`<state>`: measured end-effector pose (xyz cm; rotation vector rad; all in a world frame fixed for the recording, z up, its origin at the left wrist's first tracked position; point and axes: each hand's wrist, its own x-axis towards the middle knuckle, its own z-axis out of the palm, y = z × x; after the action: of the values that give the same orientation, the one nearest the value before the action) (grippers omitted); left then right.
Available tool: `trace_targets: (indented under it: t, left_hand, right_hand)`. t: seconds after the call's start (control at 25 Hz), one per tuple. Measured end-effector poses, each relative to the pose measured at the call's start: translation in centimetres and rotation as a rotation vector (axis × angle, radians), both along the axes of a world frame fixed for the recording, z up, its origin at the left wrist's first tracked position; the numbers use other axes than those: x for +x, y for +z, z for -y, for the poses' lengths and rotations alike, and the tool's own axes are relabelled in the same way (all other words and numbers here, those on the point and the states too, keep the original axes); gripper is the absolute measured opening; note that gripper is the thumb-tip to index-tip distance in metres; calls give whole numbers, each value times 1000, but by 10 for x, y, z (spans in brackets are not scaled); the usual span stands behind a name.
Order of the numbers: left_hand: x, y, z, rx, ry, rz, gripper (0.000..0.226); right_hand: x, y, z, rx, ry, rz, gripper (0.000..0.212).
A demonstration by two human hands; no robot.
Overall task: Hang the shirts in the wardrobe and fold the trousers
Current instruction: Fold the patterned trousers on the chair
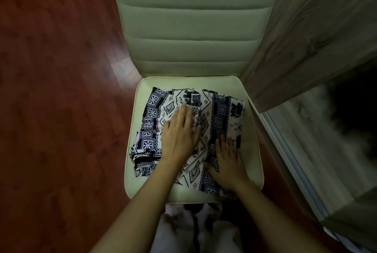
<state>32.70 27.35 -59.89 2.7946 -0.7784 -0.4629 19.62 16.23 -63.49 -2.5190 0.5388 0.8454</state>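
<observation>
A pair of black-and-white patterned trousers (219,114) lies folded into a rough square on the seat of a cream chair (146,87). My left hand (180,132) lies flat on the middle of the cloth, fingers straight and pointing away from me. My right hand (227,159) presses flat on the near right part of the fold, fingers spread. A bunched end of the trousers sticks out at the near left of the pile.
The chair's ribbed backrest (193,20) rises behind the seat. A grey wood-grain wardrobe panel (310,34) stands close on the right, with a sliding-door track (293,163) below it. Red-brown wooden floor (57,89) spreads to the left.
</observation>
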Motion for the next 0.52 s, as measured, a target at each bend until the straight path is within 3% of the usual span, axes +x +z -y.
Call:
trace_targets:
  t: [0.12, 0.36, 0.44, 0.52]
  left_hand:
    - [6, -26, -19, 85, -197, -85, 66]
    - [4, -35, -17, 169, -202, -166, 67]
    - [13, -18, -21, 87, -197, -111, 64]
    - [31, -5, -35, -49, -22, 18, 59]
  right_hand:
    - [2, -1, 1, 5, 21, -16, 102]
    - [2, -2, 0, -38, -7, -10, 86]
    - [9, 3, -6, -48, -139, 172, 81]
    - [23, 15, -15, 1, -349, 474, 69]
